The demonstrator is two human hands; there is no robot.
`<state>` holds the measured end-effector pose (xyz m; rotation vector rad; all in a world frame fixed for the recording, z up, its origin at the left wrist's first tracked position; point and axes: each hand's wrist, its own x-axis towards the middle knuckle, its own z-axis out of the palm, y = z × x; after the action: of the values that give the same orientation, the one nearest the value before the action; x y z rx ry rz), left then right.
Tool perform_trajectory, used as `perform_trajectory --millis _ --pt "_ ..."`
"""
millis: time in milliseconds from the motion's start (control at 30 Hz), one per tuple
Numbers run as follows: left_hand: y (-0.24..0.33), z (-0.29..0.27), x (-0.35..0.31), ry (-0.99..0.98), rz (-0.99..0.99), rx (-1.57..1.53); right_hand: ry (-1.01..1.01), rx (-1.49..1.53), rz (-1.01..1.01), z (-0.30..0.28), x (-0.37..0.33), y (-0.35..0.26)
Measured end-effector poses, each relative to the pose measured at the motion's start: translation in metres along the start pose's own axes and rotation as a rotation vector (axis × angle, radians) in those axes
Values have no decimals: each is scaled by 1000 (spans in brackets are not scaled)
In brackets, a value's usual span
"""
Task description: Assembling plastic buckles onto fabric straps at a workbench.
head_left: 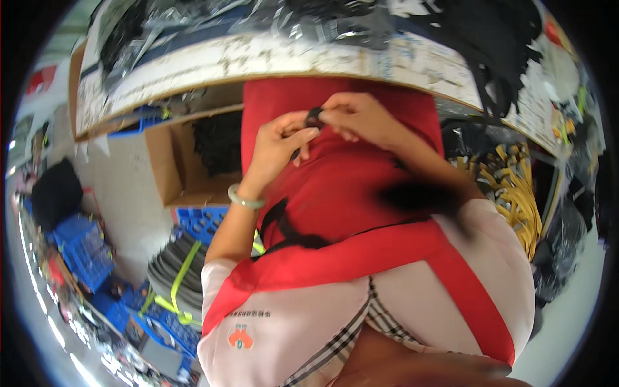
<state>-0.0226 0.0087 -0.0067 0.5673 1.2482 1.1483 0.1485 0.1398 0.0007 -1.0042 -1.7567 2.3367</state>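
Observation:
A small black strap-like piece (314, 117) is pinched between my two hands above a red apron (348, 168). My left hand (282, 140), its wrist in a pale green bangle (245, 197), closes on the piece from the left, and a bit of black shows below its fingers. My right hand (358, 116) grips the upper right end between thumb and fingers. The exact kind of piece is too small to tell. Over the lap, in front of my right forearm, a black shape (412, 195) is smeared by blur.
Ahead runs a worn white table edge (284, 67) with plastic-wrapped black goods (316, 26) and black pieces (480, 45) on it. A cardboard box (164, 164) stands left below it. Yellow strips (516, 200) pile up at right. Coiled grey bands (177, 274) and a blue crate (84, 251) lie left.

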Motion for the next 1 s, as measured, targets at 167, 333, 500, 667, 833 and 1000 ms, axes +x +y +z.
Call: perform_trajectory --millis 167,333,500,667,833,1000 --pt "-1 19 30 66 -36 -506 10 -32 -98 -16 0 -5" --pt "2 11 31 33 80 -455 667 -712 -480 -117 -11 -28" --pt "-3 9 32 20 45 -370 1167 -1314 -449 -211 -23 7" --pt "-6 16 33 51 62 -364 746 -1146 -574 -114 -40 16" --pt "-10 28 41 51 34 -242 717 -1028 -746 -117 -35 34" --pt "-3 36 37 63 72 -144 682 -990 -857 -55 -59 -45"
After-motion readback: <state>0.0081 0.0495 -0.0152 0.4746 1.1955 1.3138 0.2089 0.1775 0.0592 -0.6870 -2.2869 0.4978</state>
